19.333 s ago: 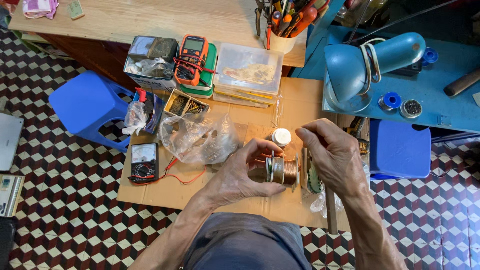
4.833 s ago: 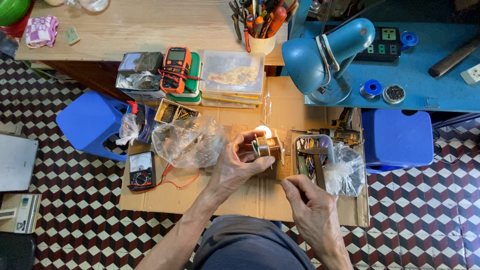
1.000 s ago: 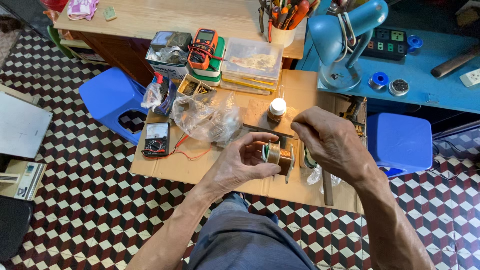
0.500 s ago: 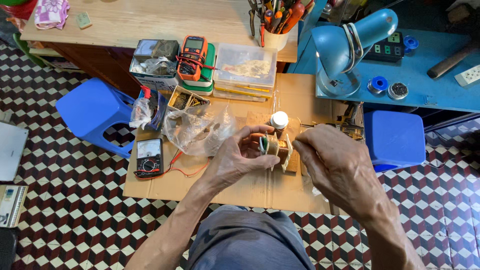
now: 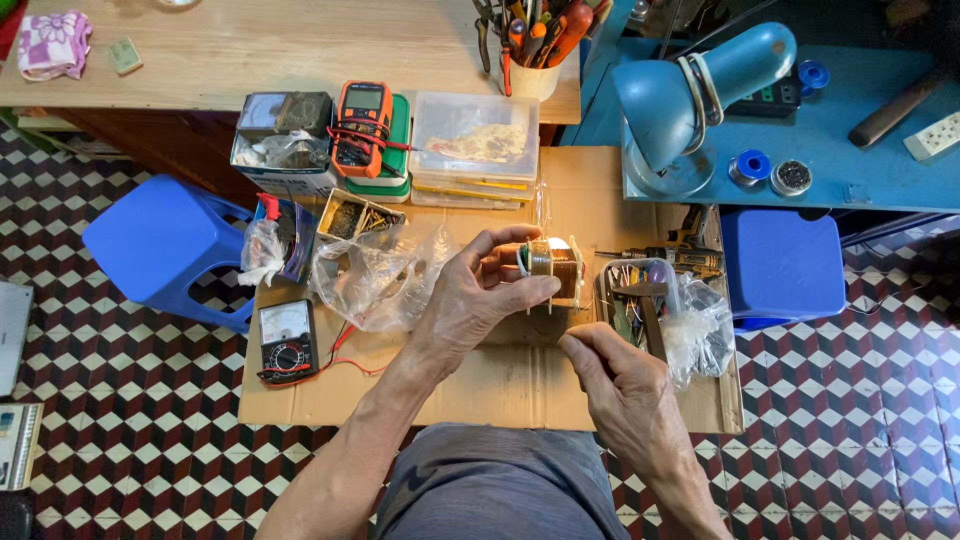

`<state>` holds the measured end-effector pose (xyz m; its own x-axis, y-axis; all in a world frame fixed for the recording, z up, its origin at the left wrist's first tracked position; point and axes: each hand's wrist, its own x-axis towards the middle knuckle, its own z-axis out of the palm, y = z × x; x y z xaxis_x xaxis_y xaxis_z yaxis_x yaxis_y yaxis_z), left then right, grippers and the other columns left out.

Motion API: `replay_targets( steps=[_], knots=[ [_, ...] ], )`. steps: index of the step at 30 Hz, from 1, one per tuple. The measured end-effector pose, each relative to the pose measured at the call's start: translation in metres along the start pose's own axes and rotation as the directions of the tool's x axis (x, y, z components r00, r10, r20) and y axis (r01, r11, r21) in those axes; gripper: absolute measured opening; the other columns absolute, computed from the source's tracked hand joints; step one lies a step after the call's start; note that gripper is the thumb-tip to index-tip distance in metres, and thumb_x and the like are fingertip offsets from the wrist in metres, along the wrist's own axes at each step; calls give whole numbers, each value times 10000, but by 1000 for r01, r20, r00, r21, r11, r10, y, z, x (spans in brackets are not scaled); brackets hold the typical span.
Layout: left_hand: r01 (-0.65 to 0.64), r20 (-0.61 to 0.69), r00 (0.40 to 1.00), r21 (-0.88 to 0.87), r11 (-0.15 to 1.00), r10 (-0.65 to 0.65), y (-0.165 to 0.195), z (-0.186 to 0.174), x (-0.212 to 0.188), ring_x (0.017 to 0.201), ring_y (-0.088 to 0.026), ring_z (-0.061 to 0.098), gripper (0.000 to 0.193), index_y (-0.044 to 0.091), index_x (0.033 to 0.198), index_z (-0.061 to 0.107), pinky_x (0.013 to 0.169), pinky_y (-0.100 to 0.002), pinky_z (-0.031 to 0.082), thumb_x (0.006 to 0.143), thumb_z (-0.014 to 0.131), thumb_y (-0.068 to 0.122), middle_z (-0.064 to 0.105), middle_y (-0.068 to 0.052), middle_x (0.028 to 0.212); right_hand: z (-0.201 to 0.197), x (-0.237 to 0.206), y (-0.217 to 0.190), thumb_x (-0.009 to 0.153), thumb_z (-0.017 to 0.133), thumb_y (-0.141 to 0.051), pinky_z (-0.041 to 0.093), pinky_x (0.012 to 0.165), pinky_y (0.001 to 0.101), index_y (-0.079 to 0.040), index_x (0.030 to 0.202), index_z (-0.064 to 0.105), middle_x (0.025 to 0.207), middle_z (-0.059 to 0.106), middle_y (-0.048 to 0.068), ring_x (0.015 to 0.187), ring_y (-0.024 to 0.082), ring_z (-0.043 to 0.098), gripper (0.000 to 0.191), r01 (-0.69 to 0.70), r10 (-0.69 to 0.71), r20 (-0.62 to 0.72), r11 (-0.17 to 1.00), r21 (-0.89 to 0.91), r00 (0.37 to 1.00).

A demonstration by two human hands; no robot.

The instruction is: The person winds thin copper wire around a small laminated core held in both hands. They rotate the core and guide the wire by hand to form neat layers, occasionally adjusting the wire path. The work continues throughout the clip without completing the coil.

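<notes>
- A cardboard sheet (image 5: pixel 500 380) on the tiled floor serves as the work surface.
- The left hand (image 5: pixel 470 300) grips a small transformer coil (image 5: pixel 550 268) above the sheet's middle, fingers over its top, thumb beneath; its winding axis runs roughly left to right.
- The right hand (image 5: pixel 620 385) sits lower and right of the coil, apart from it, fingertips pinched narrow; whether they hold a wire cannot be told.

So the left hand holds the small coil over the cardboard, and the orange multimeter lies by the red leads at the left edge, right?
Not quite. The left hand does hold the coil over the cardboard, but the head view shows the black multimeter by the red leads.
</notes>
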<state>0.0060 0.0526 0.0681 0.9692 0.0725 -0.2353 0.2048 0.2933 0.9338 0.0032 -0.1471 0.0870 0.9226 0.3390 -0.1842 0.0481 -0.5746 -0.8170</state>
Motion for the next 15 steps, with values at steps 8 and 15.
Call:
replay_targets(
  steps=[8, 15],
  knots=[
    [4, 17, 1000, -1, 1000, -4, 9, 5, 13, 860, -58, 623, 653, 92, 1377, 611, 818, -240, 537, 778, 850, 194, 623, 30, 902, 1, 13, 4, 964, 635, -195, 414, 444, 275, -64, 1040, 735, 608, 585, 5, 517, 71, 489, 181, -52, 52, -8, 998, 19, 999],
    [56, 48, 997, 1, 998, -56, 19, -1, 6, 859, -40, 607, 640, 94, 1360, 652, 850, -221, 546, 766, 859, 211, 611, 43, 912, 4, 39, 25, 986, 588, -182, 495, 567, 279, -73, 1093, 729, 697, 620, 26, 635, 89, 544, 208, -79, 77, 29, 995, 58, 997]
  ],
)
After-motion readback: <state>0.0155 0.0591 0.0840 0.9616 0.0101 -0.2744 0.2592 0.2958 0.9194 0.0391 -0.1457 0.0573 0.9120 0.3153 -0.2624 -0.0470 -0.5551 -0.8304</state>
